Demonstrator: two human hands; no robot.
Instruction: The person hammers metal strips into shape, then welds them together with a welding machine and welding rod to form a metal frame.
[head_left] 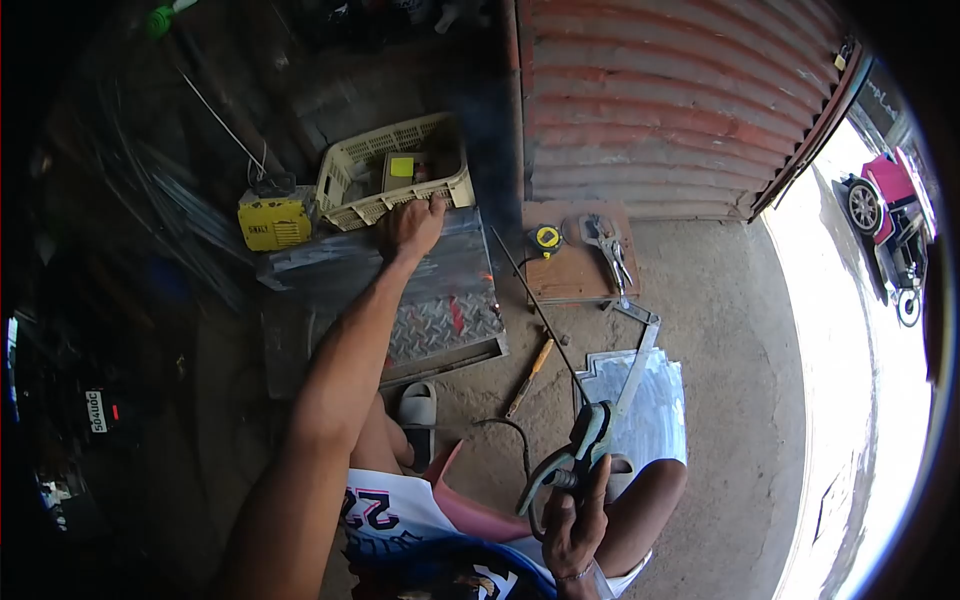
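My left hand (413, 226) is closed at the near rim of a cream plastic crate (345, 213), its fingers curled against the edge; whether it grips the rim is hard to tell. Inside the crate lies a box with a yellow label (401, 167). At the lower right, my right hand (577, 530) is wrapped round a green welding electrode holder (591, 430). A long thin rod (543, 318) extends from the holder's jaws up and to the left. Below the crate stands a grey metal piece with a checker-plate part (440, 325).
A yellow machine (275, 222) sits left of the crate. On a low wooden board (570, 272) rest a tape measure (546, 239) and locking pliers (612, 255). A chipping tool (530, 377), a metal square (640, 365) and a silvery sheet (650, 410) lie on the floor.
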